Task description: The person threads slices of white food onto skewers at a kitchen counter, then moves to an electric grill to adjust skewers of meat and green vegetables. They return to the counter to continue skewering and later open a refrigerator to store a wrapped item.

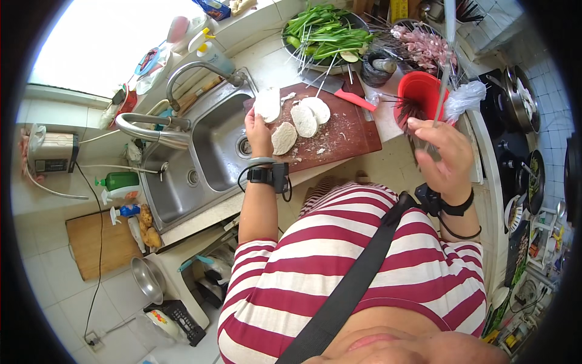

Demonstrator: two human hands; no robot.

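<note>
My left hand [258, 132] grips a flat white oval slice of food [268, 104] by its lower edge, over the left side of a reddish-brown cutting board [345, 148]. Three more pale slices lie on the board: a rough one [284, 138] nearest my wrist and two overlapping ones [304, 121]. Crumbs are scattered around them. My right hand [445, 152] is raised beside a red plastic bucket [420, 84], pinching a long thin skewer [449, 50] that points away from me. Dark skewers [409, 108] stand in the bucket. Its exact tip is hard to make out.
A knife with a red handle [357, 99] lies across the board's far edge. Behind are a pan of green vegetables [327, 36], a stone mortar [377, 70] and skewered raw meat [423, 43]. A steel double sink [218, 136] is left, a stove [504, 118] right.
</note>
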